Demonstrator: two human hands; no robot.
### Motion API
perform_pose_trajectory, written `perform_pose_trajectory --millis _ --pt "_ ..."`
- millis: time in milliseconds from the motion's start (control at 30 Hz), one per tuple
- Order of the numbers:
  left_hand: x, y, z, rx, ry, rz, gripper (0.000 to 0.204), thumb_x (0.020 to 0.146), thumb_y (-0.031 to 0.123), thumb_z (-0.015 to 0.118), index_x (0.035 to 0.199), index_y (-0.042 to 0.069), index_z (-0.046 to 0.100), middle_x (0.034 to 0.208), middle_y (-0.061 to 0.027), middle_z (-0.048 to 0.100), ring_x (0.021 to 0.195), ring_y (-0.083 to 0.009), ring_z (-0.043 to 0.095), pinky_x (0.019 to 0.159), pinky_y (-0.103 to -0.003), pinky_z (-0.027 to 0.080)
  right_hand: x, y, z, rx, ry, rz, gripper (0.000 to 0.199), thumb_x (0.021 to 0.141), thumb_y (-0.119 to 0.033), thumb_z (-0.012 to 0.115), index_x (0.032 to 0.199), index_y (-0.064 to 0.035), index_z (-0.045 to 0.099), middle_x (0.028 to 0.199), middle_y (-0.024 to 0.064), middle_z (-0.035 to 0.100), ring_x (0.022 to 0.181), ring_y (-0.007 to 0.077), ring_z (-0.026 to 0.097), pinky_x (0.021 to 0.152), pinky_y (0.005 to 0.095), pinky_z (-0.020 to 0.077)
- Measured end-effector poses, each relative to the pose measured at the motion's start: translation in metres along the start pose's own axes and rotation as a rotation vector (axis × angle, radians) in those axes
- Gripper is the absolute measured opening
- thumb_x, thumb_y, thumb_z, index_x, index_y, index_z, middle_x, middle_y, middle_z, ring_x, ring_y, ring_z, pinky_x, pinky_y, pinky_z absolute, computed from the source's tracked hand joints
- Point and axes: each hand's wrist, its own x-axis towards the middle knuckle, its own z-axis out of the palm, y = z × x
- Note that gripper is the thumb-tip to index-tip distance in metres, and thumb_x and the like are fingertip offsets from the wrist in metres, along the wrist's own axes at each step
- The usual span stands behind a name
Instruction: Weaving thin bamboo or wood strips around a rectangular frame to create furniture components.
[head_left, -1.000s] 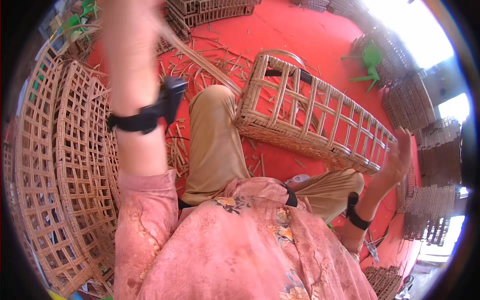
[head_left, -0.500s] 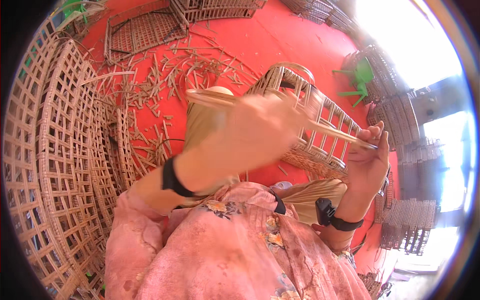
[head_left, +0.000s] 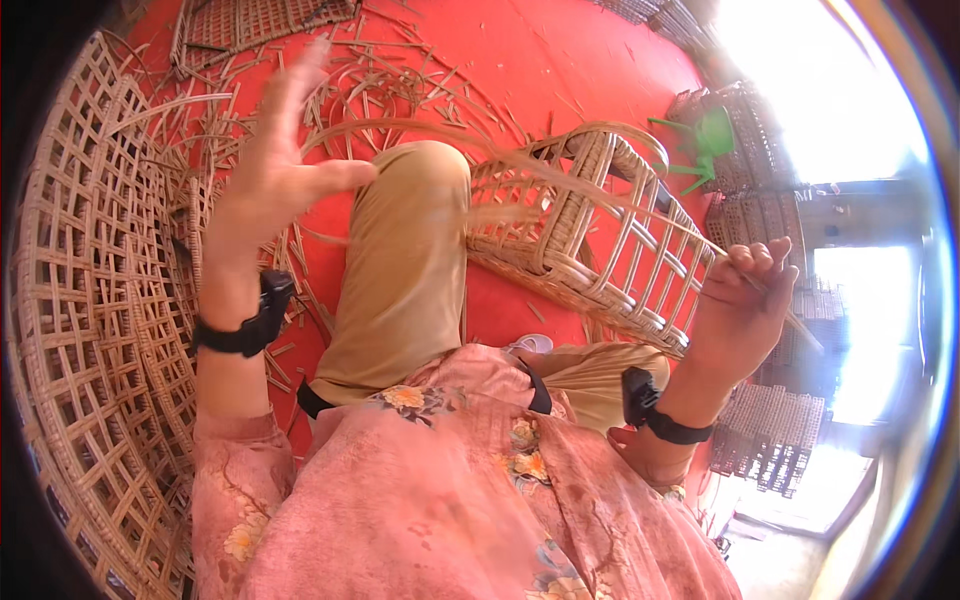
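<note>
A long, thin cane strip (head_left: 590, 190), blurred by motion, arcs across the view above my knee. My right hand (head_left: 742, 300) pinches its right end between closed fingers, and a short tail sticks out past the hand. Far to the left, my left hand (head_left: 268, 180) is raised with thumb and fingers spread; its fingertips are smeared. I see nothing held in it. Beyond my bent knee, an open-framed wicker basket (head_left: 555, 240) with a curved handle lies tilted, just left of my right hand.
Tall woven lattice panels (head_left: 90, 300) lean close along the left side. Loose cane offcuts (head_left: 400, 85) litter the red floor (head_left: 570, 60). A green plastic chair (head_left: 712, 135) and stacks of woven pieces (head_left: 765, 430) stand to the right. Another lattice piece (head_left: 250, 25) lies at the back.
My left hand has swung from the middle to the far left and opened. The strip now stretches out in a loose arc. My right hand keeps its pinch in nearly the same place.
</note>
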Motion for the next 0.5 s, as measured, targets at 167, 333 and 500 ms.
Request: perform_pose_trajectory --millis 167,333,500 --pt "0.004 0.040 -0.037 -0.130 0.092 0.068 0.065 0.096 0.026 0.066 0.148 -0.005 0.043 0.142 -0.0175 0.056 0.136 -0.0281 0.048 0.118 -0.042 0.031 -0.013 0.054 0.048 -0.233 -0.277 -0.006 0.039 0.106 -0.030 0.050 0.124 0.0024 0.058 0.103 0.0170 0.067 0.093 0.0295 0.063 0.084 0.0441 0.0512" --pt "0.003 0.112 0.034 -0.376 -0.116 0.240 0.046 0.097 0.023 0.057 0.130 -0.009 0.058 0.116 -0.0183 0.065 0.107 -0.0291 0.061 0.095 -0.039 0.046 -0.030 0.095 0.072 -0.400 -0.579 0.137 0.044 0.102 -0.037 0.051 0.108 0.0045 0.064 0.112 0.0260 0.065 0.106 0.0344 0.065 0.095 0.0463 0.0519" --pt "-0.008 0.098 0.025 -0.441 -0.238 0.007 0.016 0.091 0.013 0.070 0.100 0.000 0.074 0.073 -0.0034 0.060 0.064 -0.0137 0.054 0.060 -0.028 0.044 -0.026 0.072 0.066 -0.549 -0.336 -0.008 0.041 0.102 -0.035 0.054 0.102 0.0049 0.065 0.101 0.0206 0.063 0.087 0.0229 0.062 0.076 0.0385 0.0519"
